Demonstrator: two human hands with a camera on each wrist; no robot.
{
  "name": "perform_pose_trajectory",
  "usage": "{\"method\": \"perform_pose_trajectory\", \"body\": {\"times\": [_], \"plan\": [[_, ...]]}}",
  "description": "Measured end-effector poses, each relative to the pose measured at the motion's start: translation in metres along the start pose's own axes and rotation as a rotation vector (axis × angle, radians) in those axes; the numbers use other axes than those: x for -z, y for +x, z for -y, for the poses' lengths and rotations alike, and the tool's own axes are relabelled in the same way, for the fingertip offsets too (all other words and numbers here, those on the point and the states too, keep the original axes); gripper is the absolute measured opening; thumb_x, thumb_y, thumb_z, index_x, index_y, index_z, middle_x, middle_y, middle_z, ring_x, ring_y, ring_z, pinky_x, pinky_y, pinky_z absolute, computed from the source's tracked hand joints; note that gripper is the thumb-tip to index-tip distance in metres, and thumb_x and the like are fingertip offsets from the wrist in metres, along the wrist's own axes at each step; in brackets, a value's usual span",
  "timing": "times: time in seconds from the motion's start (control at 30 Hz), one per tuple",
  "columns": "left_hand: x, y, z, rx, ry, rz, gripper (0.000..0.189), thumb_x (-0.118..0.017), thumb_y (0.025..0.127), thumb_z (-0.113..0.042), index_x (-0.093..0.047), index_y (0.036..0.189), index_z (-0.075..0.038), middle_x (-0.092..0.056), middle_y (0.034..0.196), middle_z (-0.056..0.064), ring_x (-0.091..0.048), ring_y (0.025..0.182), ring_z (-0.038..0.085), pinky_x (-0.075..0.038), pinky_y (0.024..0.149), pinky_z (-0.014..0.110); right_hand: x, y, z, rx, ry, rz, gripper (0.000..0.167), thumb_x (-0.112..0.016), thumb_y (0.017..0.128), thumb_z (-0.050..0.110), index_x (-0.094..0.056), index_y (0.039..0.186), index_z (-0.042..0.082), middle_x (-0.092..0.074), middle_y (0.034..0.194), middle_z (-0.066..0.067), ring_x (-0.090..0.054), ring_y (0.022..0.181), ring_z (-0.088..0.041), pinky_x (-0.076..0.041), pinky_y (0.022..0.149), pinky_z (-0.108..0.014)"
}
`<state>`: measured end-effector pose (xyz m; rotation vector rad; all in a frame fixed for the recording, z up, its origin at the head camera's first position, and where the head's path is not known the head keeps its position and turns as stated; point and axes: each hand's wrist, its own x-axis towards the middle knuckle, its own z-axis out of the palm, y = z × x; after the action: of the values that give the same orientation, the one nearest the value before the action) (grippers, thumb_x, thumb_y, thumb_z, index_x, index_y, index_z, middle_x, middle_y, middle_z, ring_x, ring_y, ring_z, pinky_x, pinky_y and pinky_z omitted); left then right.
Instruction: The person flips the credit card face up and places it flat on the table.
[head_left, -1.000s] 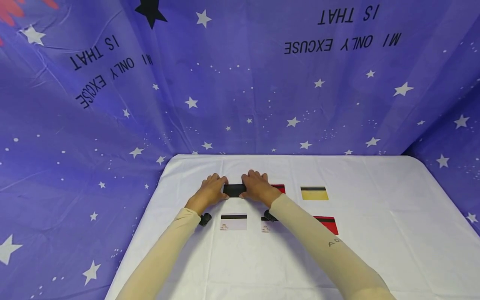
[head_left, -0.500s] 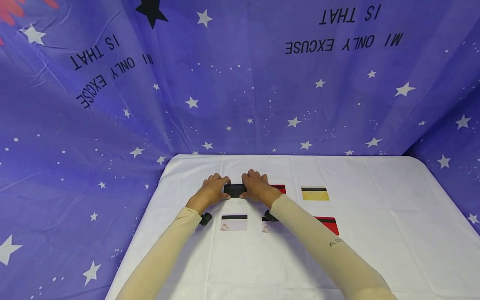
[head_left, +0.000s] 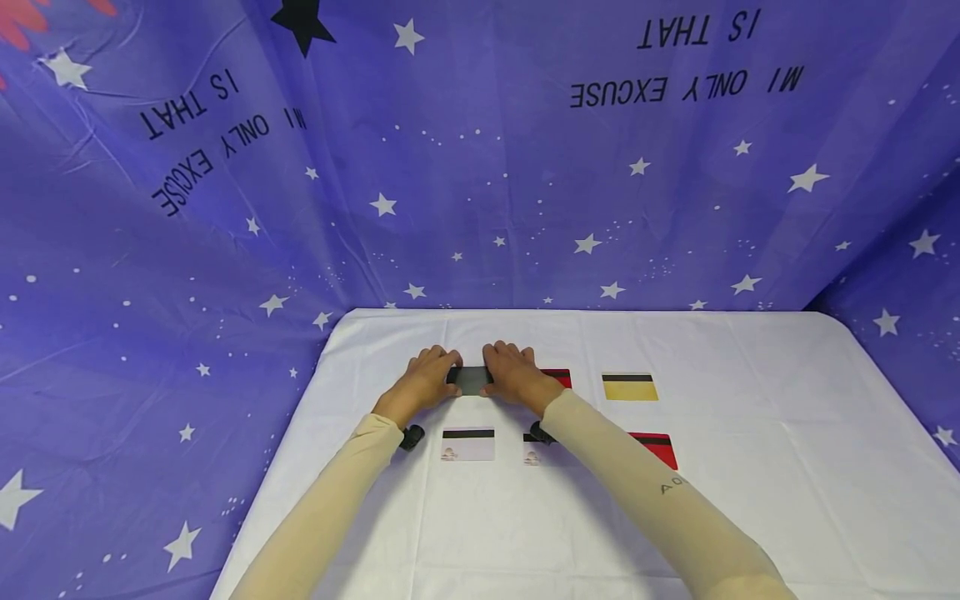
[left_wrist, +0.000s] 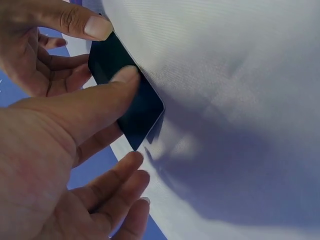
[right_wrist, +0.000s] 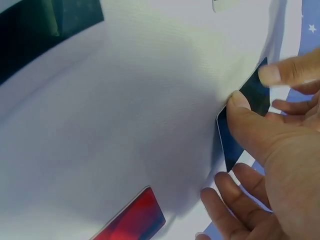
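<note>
Both hands pinch one black card (head_left: 472,382) between thumbs and fingers near the back left of the white table. My left hand (head_left: 422,383) grips its left end, while the right hand (head_left: 515,373) has the other end. In the left wrist view, the left thumb lies flat on the dark face of the card (left_wrist: 145,120), which is tilted off the cloth. The right wrist view shows the same card (right_wrist: 257,97) with a thumb from each hand on it. Beside the right hand lies a red card (head_left: 558,377), partly hidden by it.
A gold card (head_left: 630,390) lies to the right in the back row. Closer in are a white card (head_left: 468,450), another white card (head_left: 532,454) partly covered by the right arm, and a second red card (head_left: 660,450). A purple star-patterned curtain (head_left: 450,167) hangs behind the table.
The held card has tilted, its face turning from black to a greyish sheen in the head view. Both hands have stayed nearly in place; the cards on the table are unmoved.
</note>
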<state>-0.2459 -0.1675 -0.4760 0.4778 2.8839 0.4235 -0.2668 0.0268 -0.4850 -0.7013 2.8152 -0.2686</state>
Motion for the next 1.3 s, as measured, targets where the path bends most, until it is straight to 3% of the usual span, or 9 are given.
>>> {"method": "perform_pose_trajectory", "body": {"times": [0.2, 0.37, 0.53, 0.7, 0.97, 1.3], "plan": [[-0.001, 0.004, 0.001, -0.042, -0.003, -0.064, 0.016, -0.066, 0.106, -0.021, -0.063, 0.119, -0.012, -0.061, 0.12, 0.011, -0.055, 0.112, 0.034, -0.043, 0.097, 0.052, -0.001, 0.0, 0.0, 0.034, -0.005, -0.053, 0.048, -0.085, 0.09, 0.039, -0.052, 0.112, 0.012, -0.054, 0.101, -0.002, -0.055, 0.097, -0.022, -0.041, 0.088, -0.047], [-0.001, 0.008, -0.001, -0.063, 0.002, -0.092, 0.01, -0.062, 0.107, -0.016, -0.065, 0.116, -0.014, -0.065, 0.114, 0.009, -0.06, 0.108, 0.035, -0.045, 0.095, 0.053, -0.002, -0.002, 0.001, 0.049, -0.016, -0.085, 0.05, -0.086, 0.088, 0.039, -0.053, 0.113, 0.011, -0.056, 0.103, -0.004, -0.056, 0.097, -0.023, -0.042, 0.09, -0.049], [-0.002, 0.01, -0.003, -0.05, -0.004, -0.11, 0.007, -0.062, 0.106, -0.015, -0.067, 0.111, -0.014, -0.065, 0.11, 0.009, -0.059, 0.105, 0.035, -0.046, 0.094, 0.053, -0.003, -0.004, 0.001, 0.063, -0.02, -0.113, 0.052, -0.087, 0.087, 0.038, -0.052, 0.114, 0.011, -0.056, 0.104, -0.006, -0.058, 0.099, -0.025, -0.043, 0.093, -0.051], [-0.004, 0.012, -0.005, 0.002, -0.046, -0.137, 0.008, -0.063, 0.105, -0.018, -0.07, 0.103, -0.014, -0.064, 0.106, 0.007, -0.058, 0.102, 0.032, -0.045, 0.095, 0.051, -0.002, -0.006, 0.001, 0.075, -0.032, -0.122, 0.053, -0.088, 0.087, 0.038, -0.05, 0.113, 0.011, -0.055, 0.102, -0.005, -0.058, 0.099, -0.025, -0.043, 0.094, -0.051], [-0.002, 0.013, -0.008, 0.037, -0.13, -0.134, 0.009, -0.064, 0.104, -0.018, -0.071, 0.1, -0.014, -0.067, 0.105, 0.007, -0.062, 0.107, 0.032, -0.044, 0.099, 0.053, -0.001, -0.007, 0.001, 0.072, -0.057, -0.113, 0.055, -0.087, 0.088, 0.04, -0.049, 0.116, 0.012, -0.054, 0.105, -0.004, -0.057, 0.101, -0.024, -0.041, 0.094, -0.048], [0.006, 0.012, -0.011, 0.028, -0.221, -0.098, 0.012, -0.058, 0.103, -0.017, -0.064, 0.095, -0.01, -0.062, 0.099, 0.005, -0.059, 0.097, 0.025, -0.039, 0.097, 0.052, 0.006, -0.013, 0.006, 0.106, -0.009, -0.117, 0.06, -0.09, 0.083, 0.049, -0.049, 0.111, 0.015, -0.054, 0.1, -0.002, -0.058, 0.091, -0.021, -0.038, 0.086, -0.045]]}}
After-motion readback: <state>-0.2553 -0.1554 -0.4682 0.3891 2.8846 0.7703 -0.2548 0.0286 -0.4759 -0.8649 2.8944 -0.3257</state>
